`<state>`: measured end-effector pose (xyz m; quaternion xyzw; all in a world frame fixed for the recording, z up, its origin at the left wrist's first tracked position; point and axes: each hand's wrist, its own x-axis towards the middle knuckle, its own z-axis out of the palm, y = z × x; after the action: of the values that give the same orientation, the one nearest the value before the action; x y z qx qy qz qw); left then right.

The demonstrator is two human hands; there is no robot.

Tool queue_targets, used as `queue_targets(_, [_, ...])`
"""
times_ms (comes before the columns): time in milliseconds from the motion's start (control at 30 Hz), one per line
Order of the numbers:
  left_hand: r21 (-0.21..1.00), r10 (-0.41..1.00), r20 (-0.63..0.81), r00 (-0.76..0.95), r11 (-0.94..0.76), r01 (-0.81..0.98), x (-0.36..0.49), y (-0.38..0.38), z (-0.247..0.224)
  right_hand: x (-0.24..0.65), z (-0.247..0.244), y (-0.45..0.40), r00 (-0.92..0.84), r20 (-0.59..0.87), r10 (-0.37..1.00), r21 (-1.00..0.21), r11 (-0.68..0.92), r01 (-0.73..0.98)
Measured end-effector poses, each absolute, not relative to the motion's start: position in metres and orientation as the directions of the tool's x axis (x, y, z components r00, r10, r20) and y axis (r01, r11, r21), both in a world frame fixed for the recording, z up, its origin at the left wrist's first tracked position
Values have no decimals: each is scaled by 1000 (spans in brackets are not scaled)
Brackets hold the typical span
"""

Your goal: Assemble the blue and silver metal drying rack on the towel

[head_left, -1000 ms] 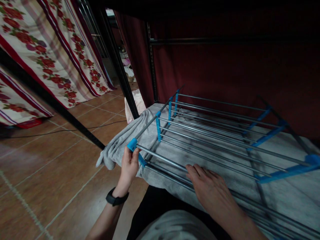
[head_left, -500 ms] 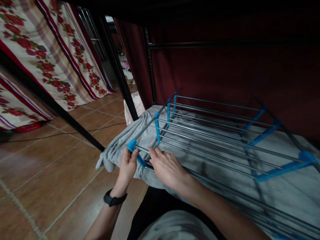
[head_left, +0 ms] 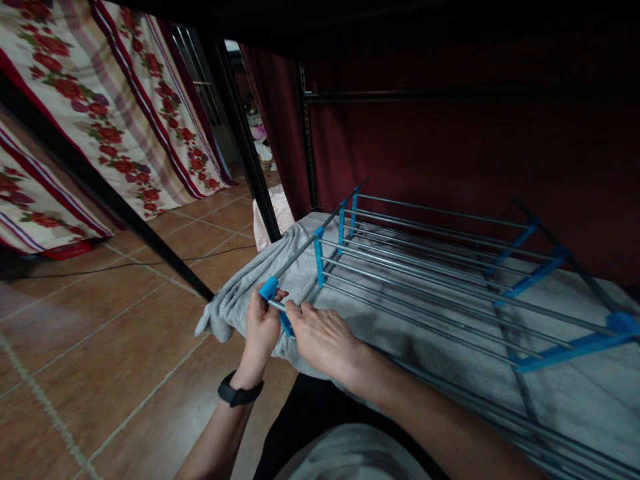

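A rack of metal tubes (head_left: pixel 425 267) and blue plastic connectors lies on a grey blanket. My left hand (head_left: pixel 263 332), with a black band on the wrist, is closed round the blue connector (head_left: pixel 269 288) at the rack's near left corner. My right hand (head_left: pixel 323 339) is beside it, fingers wrapped round a metal tube (head_left: pixel 278 306) whose end meets that connector. Below the hands, a blue bracket (head_left: pixel 287 325) is partly covered by my fingers. Another blue bracket (head_left: pixel 319 260) stands upright farther along the side bar (head_left: pixel 297 255).
The grey blanket (head_left: pixel 240 293) hangs over the edge of a bunk with black metal posts (head_left: pixel 250 140). A dark red curtain (head_left: pixel 425 147) closes off the back. On the left are a flowered curtain (head_left: pixel 115 120), brown floor tiles (head_left: pixel 125 347) and a dark cable (head_left: pixel 165 260).
The left hand has closed further round the corner connector, its fingers now showing behind it. My right hand has slid slightly left along the tube, nearer the connector. The view has shifted a little.
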<state>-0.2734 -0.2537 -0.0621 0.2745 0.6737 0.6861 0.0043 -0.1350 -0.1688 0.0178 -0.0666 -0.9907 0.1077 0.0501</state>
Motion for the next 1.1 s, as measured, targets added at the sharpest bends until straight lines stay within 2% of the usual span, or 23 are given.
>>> queue_targets(200, [933,358,357,-863,-90,348,-275,-254,-66,-136,15,-169,-984,83,156,-195,971,138])
queue_targets(733, [891,388,438,-811,-73,447,-273,-257,-73,-132,17,-167,-978,116,175,-167,974,155])
queue_targets(1100, [853,340,477,-811,44,520,-266,-257,-68,-133,19,-165,-984,79,160,-208,968,141])
